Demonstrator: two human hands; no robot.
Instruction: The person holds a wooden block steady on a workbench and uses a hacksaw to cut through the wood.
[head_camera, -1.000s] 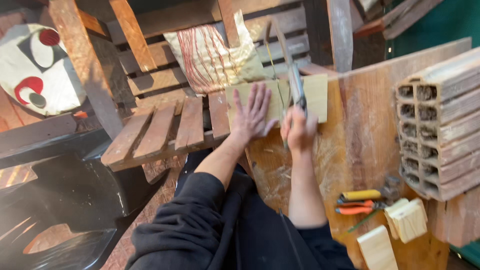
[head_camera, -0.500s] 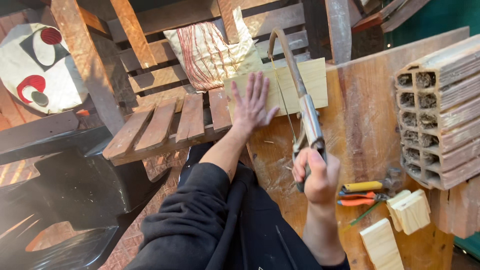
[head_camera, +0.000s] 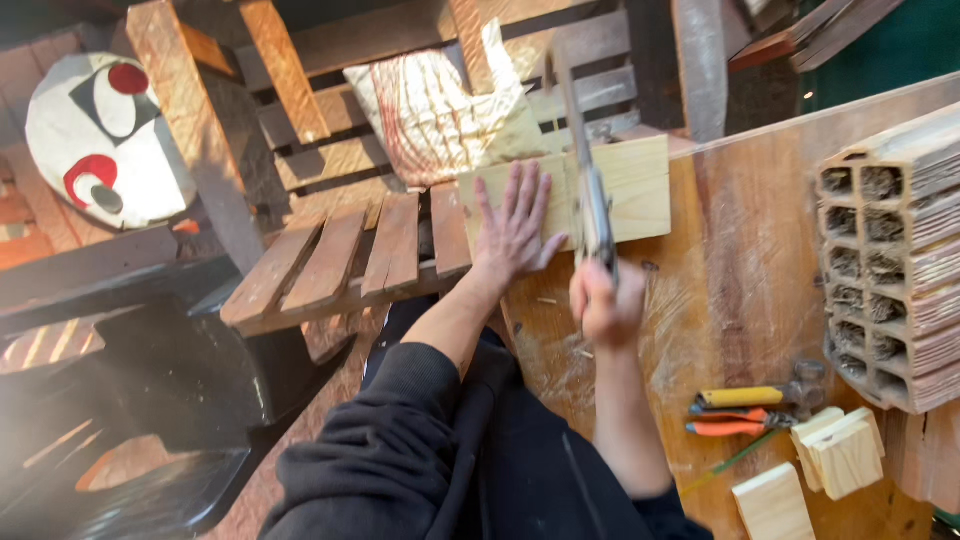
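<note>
Left hand (head_camera: 515, 222) is spread flat, pinning the pale wood board (head_camera: 640, 190) at the workbench (head_camera: 740, 260) edge, right hand (head_camera: 605, 303) fisted around the handsaw (head_camera: 590, 200) handle. Thumb's just beside the blade, so one skip could nick it

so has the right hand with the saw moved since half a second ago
Yes. The right hand has pushed forward, toward the pale board and away from the pliers, driving the saw across it.
</note>
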